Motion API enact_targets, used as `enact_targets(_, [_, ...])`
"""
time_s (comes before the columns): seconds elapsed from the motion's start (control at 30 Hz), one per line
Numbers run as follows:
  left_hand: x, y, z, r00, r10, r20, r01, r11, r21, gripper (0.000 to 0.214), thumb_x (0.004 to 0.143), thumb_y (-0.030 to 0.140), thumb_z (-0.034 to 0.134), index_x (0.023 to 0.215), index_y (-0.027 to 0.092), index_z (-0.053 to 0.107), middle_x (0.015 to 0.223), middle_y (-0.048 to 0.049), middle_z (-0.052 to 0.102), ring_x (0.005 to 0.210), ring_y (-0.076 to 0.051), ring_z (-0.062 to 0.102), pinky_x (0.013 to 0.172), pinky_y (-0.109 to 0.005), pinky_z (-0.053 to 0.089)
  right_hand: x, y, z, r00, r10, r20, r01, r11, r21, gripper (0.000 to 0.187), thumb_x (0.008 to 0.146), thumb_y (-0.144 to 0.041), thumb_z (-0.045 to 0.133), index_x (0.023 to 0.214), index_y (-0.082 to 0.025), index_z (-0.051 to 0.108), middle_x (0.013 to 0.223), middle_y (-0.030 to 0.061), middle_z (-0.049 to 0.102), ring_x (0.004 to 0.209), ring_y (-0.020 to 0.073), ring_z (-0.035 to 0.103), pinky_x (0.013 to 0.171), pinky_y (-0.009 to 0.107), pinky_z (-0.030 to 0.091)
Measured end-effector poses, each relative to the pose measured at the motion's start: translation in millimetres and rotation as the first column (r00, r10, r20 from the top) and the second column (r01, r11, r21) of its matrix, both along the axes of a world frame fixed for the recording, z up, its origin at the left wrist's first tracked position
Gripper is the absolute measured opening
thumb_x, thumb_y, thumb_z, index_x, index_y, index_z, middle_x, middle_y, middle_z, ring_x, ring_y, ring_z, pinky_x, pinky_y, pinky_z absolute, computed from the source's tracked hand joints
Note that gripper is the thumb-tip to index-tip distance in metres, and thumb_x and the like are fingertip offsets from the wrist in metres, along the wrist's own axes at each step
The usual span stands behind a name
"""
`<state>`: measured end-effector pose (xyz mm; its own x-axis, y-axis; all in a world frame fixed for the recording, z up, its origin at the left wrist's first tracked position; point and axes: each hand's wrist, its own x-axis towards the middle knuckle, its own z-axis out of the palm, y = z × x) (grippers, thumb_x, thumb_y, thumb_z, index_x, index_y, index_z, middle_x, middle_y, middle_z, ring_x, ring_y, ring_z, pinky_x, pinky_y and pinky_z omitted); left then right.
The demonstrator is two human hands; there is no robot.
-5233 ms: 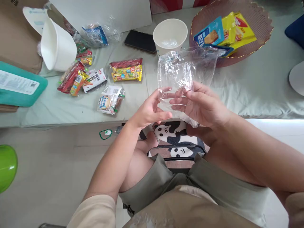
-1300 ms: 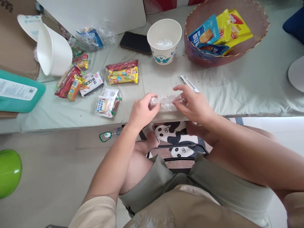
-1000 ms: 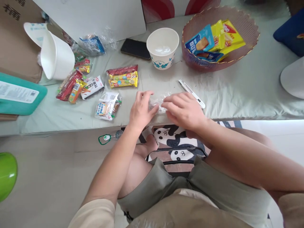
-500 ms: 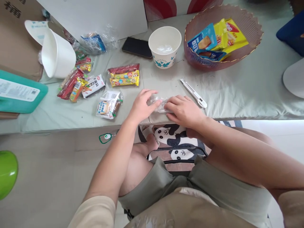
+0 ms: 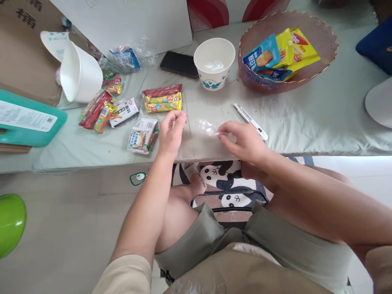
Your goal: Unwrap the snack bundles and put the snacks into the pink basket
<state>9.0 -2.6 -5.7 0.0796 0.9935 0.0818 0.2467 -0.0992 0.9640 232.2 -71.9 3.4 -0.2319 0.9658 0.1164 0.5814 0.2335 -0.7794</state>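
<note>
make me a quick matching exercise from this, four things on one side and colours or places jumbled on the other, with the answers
Things
1. phone
2. bowl
3. knife
4. plastic

Descriptions
A. between the left hand and right hand
B. slim and white
C. black, beside the upright cup
D. pinkish, with blue and yellow packets in it

Right pairs: 1-C, 2-D, 3-B, 4-A
</note>
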Motion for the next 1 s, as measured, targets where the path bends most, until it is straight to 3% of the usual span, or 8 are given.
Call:
enact_targets(0.1, [14.8,-15.6,5.6,0.921,-0.233,0.312,0.307,0.926,-0.218,0.048,0.087,0.068,0.059,0.102,0.023,0.066,0.106,-0.0085,0.071,0.099,-0.020,0.070,0.081,-0.033,0.057,0.2,0.0,8.6,0.840,-0.140,-0.524,0.003,0.967,-0.254,0.022,0.095,-0.045,0.058,0.093,-0.023,0.056,0.080,0.0011,0.064,0.072,0.0163,0.061,0.071,0.033,0.049])
enact_targets(0.17, [27.0,-23.4,7.4,0.857,-0.331,0.395,0.466,0.825,-0.319,0.059,0.079,0.076,0.066,0.106,0.023,0.065,0.103,-0.0091,0.073,0.099,-0.023,0.072,0.082,-0.037,0.059,-1.1,-1.5,10.4,0.733,-0.208,-0.648,-0.039,0.937,-0.346,0.024,0.093,-0.047,0.061,0.091,-0.024,0.053,0.077,-0.0011,0.060,0.066,0.0140,0.056,0.066,0.031,0.047])
enact_targets(0.23, [37.0,-26.8,6.4,0.862,-0.325,0.390,0.465,0.814,-0.348,0.058,0.073,0.070,0.077,0.104,0.022,0.065,0.098,-0.0069,0.074,0.095,-0.023,0.073,0.081,-0.037,0.060,-1.6,-3.5,10.6,0.753,-0.215,-0.622,-0.063,0.917,-0.393,0.023,0.092,-0.046,0.062,0.093,-0.024,0.054,0.076,-0.0016,0.059,0.065,0.0136,0.055,0.064,0.030,0.046])
enact_targets(0.3, [42.4,-26.4,3.7,0.902,-0.275,0.333,0.379,0.873,-0.306,0.048,0.073,0.059,0.083,0.099,0.022,0.066,0.095,-0.0038,0.075,0.090,-0.020,0.072,0.081,-0.034,0.060,-0.2,-5.1,11.3,0.834,-0.191,-0.518,-0.054,0.906,-0.420,0.025,0.092,-0.046,0.064,0.101,-0.024,0.056,0.071,-0.0030,0.058,0.061,0.0137,0.053,0.060,0.029,0.043])
enact_targets(0.43, [40.3,-24.1,0.5,0.916,-0.326,0.232,0.379,0.893,-0.242,0.031,0.080,0.047,0.079,0.092,0.022,0.065,0.087,-0.0021,0.072,0.078,-0.017,0.069,0.073,-0.032,0.059,2.3,-5.1,15.6,0.924,-0.141,-0.355,-0.035,0.894,-0.446,0.029,0.088,-0.047,0.069,0.098,-0.022,0.061,0.058,-0.0056,0.049,0.051,0.0115,0.042,0.050,0.028,0.032])
enact_targets(0.63, [32.0,-25.6,5.3,0.895,-0.396,0.206,0.444,0.836,-0.322,0.036,0.083,0.040,0.074,0.114,0.028,0.062,0.070,0.0023,0.064,0.055,-0.015,0.061,0.053,-0.029,0.053,-3.6,-3.9,13.6,0.851,-0.182,-0.493,-0.067,0.892,-0.446,0.028,0.090,-0.048,0.067,0.097,-0.020,0.064,0.070,-0.0008,0.062,0.058,0.0120,0.053,0.053,0.028,0.041])
enact_targets(0.9, [30.1,-16.5,4.1,0.869,-0.364,0.335,0.477,0.796,-0.373,0.029,0.082,0.054,0.062,0.086,0.025,0.057,0.068,0.0014,0.055,0.055,-0.014,0.058,0.055,-0.032,0.054,3.8,9.8,-11.9,0.792,-0.246,-0.559,0.049,0.938,-0.344,0.019,0.090,-0.039,0.051,0.089,-0.024,0.063,0.065,-0.0016,0.051,0.055,0.0139,0.046,0.053,0.029,0.038])
enact_targets(1.0, [32.4,-10.7,-3.4,0.892,-0.331,0.309,0.425,0.847,-0.320,0.039,0.084,0.061,0.058,0.077,0.023,0.057,0.071,-0.0005,0.054,0.058,-0.012,0.053,0.057,-0.030,0.052,0.2,18.4,-9.5,0.838,-0.219,-0.499,0.058,0.947,-0.317,0.027,0.092,-0.040,0.044,0.081,-0.022,0.061,0.065,0.0003,0.053,0.059,0.0156,0.050,0.057,0.031,0.041])
